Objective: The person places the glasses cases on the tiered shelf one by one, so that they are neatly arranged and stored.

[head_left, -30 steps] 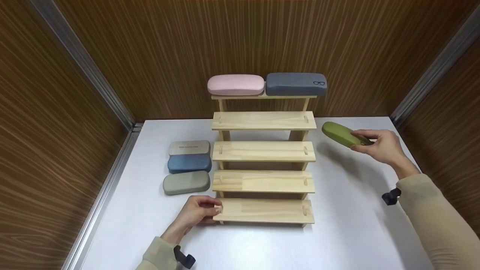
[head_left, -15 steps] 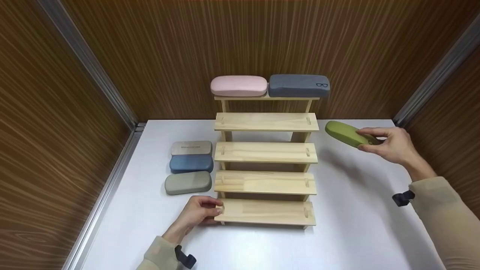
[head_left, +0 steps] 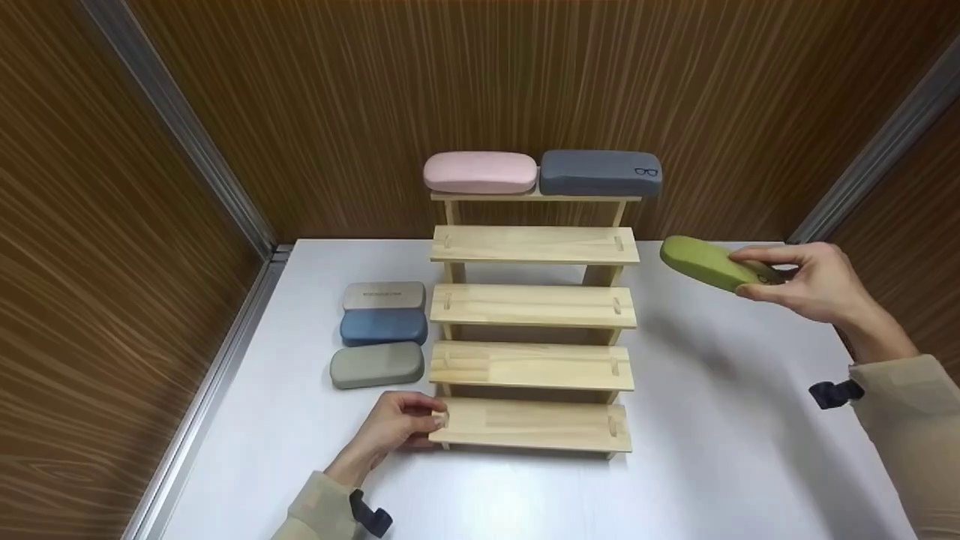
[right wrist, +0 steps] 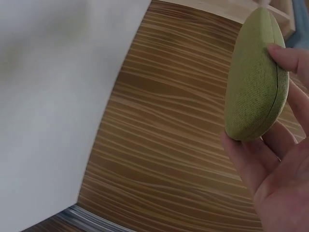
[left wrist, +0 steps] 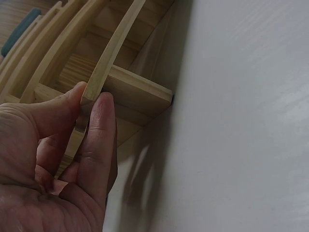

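A stepped wooden rack (head_left: 532, 306) stands mid-table in the head view. My left hand (head_left: 397, 421) pinches the left end of its lowest shelf (head_left: 532, 424); the left wrist view shows thumb and fingers on either side of the board (left wrist: 99, 72). To the right of the rack, my right hand (head_left: 817, 281) holds a green glasses case (head_left: 701, 261) by its right end, tilted and raised above the table. In the right wrist view the case (right wrist: 253, 82) is closed, its seam facing the fingers. A pink glasses case (head_left: 480, 172) and a dark grey one (head_left: 600, 172) share the top shelf.
Left of the rack lie a beige glasses case (head_left: 384, 295), a blue one (head_left: 383, 327) and a grey-green one (head_left: 377, 365). Wood-grain walls (head_left: 525, 75) enclose the white table (head_left: 262, 420) at the back and sides.
My right hand has moved right and slightly up with the green glasses case. The left hand keeps its pinch on the lowest shelf. The whole view has shifted slightly.
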The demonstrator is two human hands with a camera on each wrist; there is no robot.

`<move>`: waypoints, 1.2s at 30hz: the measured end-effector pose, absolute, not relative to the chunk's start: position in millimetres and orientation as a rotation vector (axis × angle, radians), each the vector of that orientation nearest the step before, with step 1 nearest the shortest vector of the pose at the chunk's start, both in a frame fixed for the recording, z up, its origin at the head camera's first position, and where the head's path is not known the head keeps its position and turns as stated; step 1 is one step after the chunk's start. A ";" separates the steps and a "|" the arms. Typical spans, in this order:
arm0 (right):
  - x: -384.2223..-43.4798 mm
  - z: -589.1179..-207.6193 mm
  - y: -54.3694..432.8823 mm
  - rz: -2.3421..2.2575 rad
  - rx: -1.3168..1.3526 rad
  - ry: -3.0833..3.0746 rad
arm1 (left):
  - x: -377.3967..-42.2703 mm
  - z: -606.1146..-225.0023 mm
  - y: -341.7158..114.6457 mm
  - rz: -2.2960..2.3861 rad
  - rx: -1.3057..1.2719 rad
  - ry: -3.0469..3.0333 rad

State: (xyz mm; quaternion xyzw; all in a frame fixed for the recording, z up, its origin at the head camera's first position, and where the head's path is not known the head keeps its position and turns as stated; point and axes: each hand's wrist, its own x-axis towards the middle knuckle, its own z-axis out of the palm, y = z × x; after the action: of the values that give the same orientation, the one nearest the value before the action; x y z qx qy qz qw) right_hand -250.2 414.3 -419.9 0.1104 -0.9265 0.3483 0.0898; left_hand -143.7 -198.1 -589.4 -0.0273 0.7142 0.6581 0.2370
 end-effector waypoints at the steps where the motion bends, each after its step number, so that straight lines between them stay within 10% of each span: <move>1: -249.6 -417.0 412.9 1.044 0.331 -2.741 | -143.7 -589.5 -198.1 1.807 -0.073 1.954; 36: -264.3 -358.5 336.5 0.980 0.915 -2.540 | -145.1 -591.7 -198.8 1.803 -0.069 1.972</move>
State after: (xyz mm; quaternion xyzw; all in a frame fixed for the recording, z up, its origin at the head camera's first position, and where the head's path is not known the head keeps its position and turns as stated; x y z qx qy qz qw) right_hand -264.3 336.5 -358.5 0.3157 -0.8763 0.3382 0.1345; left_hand -145.1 -198.8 -591.7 -0.0252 0.7176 0.6560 0.2324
